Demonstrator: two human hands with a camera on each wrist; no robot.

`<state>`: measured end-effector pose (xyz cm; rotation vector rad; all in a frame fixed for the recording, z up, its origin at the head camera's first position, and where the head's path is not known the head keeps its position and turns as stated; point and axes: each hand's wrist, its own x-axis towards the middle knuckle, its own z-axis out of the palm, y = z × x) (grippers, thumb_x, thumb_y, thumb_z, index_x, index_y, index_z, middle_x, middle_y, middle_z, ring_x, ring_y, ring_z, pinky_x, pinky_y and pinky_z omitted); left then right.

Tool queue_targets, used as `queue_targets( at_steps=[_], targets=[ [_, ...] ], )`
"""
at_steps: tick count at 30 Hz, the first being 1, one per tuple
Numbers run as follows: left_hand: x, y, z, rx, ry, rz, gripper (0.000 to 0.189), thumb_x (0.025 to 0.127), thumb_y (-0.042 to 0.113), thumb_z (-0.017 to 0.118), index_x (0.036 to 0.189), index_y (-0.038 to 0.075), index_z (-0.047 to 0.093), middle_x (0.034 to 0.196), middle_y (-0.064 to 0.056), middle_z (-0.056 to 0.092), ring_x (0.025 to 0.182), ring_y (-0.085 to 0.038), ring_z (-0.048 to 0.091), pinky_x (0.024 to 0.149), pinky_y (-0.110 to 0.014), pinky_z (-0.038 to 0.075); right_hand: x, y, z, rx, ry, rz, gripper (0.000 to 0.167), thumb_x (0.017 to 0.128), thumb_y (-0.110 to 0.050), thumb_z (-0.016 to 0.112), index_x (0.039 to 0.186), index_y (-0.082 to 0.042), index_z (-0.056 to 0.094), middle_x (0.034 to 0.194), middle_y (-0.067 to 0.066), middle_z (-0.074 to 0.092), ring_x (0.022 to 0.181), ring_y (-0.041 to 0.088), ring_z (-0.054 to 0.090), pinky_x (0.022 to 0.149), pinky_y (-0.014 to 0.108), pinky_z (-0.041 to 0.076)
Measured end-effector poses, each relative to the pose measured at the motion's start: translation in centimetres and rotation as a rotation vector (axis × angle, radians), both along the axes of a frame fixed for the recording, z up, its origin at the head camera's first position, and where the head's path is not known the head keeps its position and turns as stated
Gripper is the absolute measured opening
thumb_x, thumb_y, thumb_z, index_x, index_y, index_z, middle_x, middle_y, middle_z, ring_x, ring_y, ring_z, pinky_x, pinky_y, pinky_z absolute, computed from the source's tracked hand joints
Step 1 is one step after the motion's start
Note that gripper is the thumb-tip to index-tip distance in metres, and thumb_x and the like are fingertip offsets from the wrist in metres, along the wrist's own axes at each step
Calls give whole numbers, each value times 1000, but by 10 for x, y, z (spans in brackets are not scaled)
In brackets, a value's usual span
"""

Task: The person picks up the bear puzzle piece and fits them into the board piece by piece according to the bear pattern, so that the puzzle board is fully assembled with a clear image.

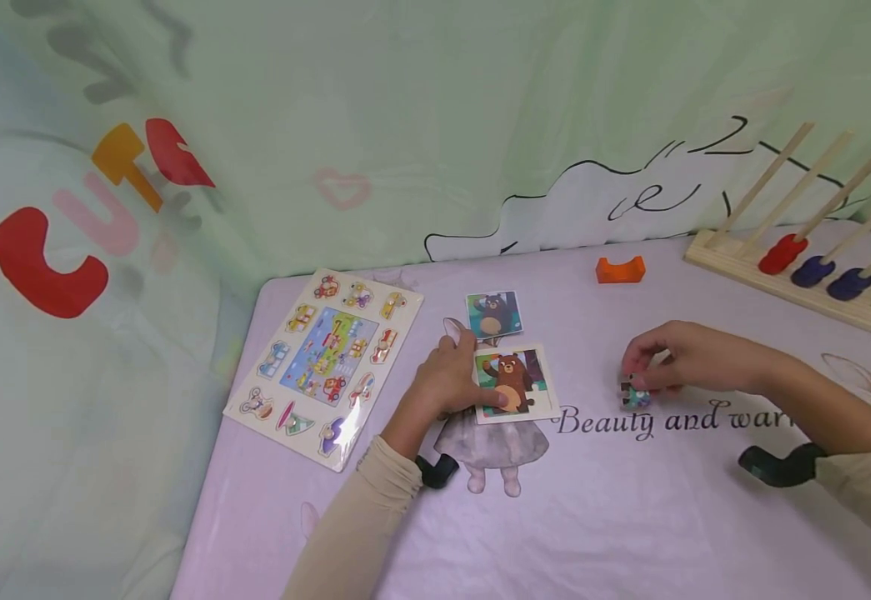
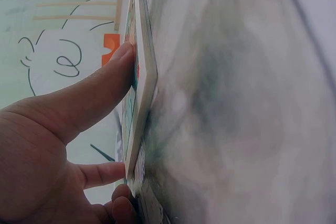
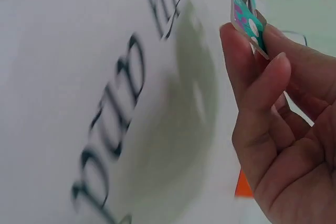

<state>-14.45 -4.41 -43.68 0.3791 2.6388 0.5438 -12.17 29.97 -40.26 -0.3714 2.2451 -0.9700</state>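
Note:
My left hand [image 1: 443, 375] rests at the left side of a small bear puzzle board [image 1: 553, 400]. Its outstretched thumb [image 2: 105, 85] lies on the picture, while the other fingers touch down by the upper left edge. The board's right part shows a pale gap beside the bear. Just behind it lies a bear picture card [image 1: 495, 314], partly covered by the fingers. To the right, my right hand [image 1: 675, 358] pinches a small teal puzzle piece [image 3: 251, 24] with purple and white marks between thumb and fingertips, just above the printed lettering.
A wooden peg puzzle [image 1: 330, 367] with vehicle pieces lies at the left. An orange notched block [image 1: 620, 269] sits toward the back. Wooden rods rise from a stacking base [image 1: 803, 287] with red and blue pieces at the right. Fabric hangs behind the table.

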Motion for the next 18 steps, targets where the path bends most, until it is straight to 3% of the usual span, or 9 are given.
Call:
queue_targets(
  at_steps=[6,12,18],
  targets=[
    [-1,0,-1,5,0,-1,104,73,56,87,151,11,36,124,-16,53,106,-28,56,89,-46,50,-5,-21,-4,-43,-6,1,14,94,-25,73,104,-16,70,94,5,70,82,23,67,70,30,57],
    [-1,0,0,2,-3,1,103,73,57,87,150,11,36,124,-16,54,106,-28,56,89,-47,50,-8,-38,-8,-87,5,33,14,95,-24,72,106,-16,70,89,6,67,75,24,66,69,29,56],
    [-1,0,0,0,-8,7,104,73,56,87,151,11,35,125,-16,53,108,-28,56,91,-47,50,-11,-55,-12,-35,63,42,10,95,-20,72,105,-22,72,89,1,67,92,20,60,77,27,52]
  ],
)
